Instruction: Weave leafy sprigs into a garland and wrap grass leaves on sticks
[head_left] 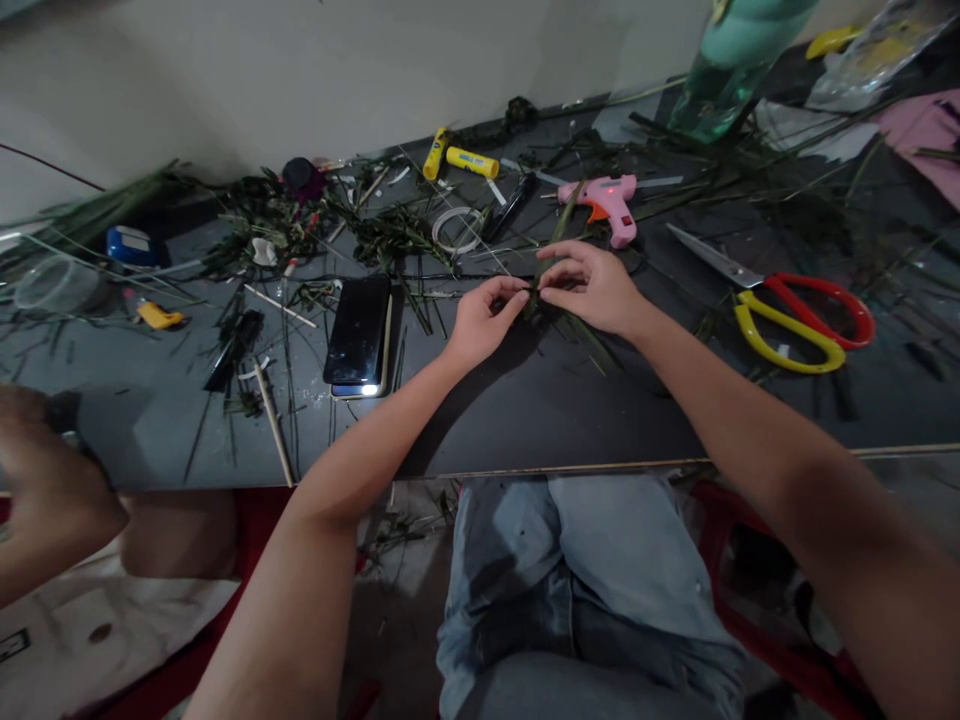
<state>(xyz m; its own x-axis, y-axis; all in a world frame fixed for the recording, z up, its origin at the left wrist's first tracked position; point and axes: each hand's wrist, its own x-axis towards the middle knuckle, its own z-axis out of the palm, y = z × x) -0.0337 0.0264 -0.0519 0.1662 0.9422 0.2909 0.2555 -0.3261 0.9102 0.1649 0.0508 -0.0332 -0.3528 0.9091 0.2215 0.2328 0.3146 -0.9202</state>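
Observation:
Both my hands meet over the dark table, pinching a green leaf strip point(577, 325) between them. My left hand point(484, 318) is closed, thumb and forefinger pressed together at the strip's left part. My right hand point(589, 288) holds it with thumb and forefinger, the other fingers lifted. One blade of the strip rises above the right hand and another trails down to the right. Just behind lies a pink glue gun point(611, 203) with an orange trigger and a lit red light. Part of the strip is hidden by my fingers.
Two stacked phones point(358, 330) lie left of my hands. Large scissors point(795, 310) with red and yellow handles lie to the right. Yellow glue sticks point(471, 162) and a green bottle point(739, 60) stand at the back among scattered leaf scraps. Another person's arm point(45, 490) is at far left.

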